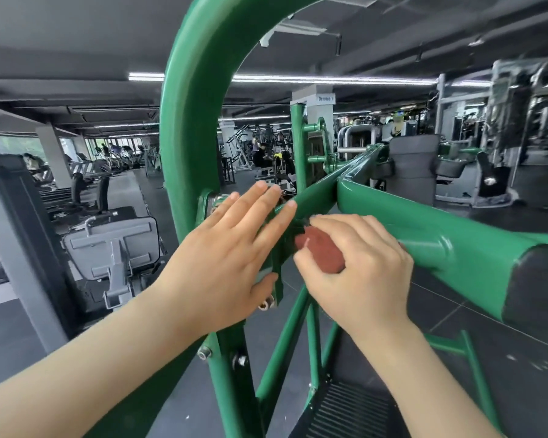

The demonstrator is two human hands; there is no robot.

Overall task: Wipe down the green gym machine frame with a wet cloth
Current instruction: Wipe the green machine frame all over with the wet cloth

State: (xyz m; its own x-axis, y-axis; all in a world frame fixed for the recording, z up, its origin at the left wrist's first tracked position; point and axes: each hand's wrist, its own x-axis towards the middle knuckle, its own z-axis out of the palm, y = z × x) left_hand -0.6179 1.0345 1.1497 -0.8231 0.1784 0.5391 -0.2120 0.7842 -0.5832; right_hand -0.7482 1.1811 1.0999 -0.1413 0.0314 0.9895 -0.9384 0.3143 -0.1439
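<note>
Head view, the only view supplied: the green frame (424,226) fills the centre of the picture, a tall curved upright (190,115) rising on the left and a thick painted tube running off to the right, the two meeting at a joint directly ahead. The right hand (355,263) is curled around a reddish-brown cloth (321,251), bunched into a wad and pinched between thumb and fingers; the cloth sits at the joint, touching or just short of the tube, and which cannot be settled from this angle. The left hand (231,251) is spread, fingers straight and together, laid flat against the frame beside the upright; it holds nothing and appears to steady the person. Judgement on handling: the cloth is soft, light and compliant, takes the shape of whatever it is pressed on, and is best held as it is, balled in the palm with the fingers behind it so pressure passes through the pad. Whether it is wet cannot be confirmed. The frame is rigid and heavy and will not shift under wiping; its gloss paint looks smooth and likely slippery once damp, so a bracing hand is safest on a dry stretch. Bolts (204,352) and brackets low on the upright may snag the fabric. Other gym machines stand well apart in the background.
</note>
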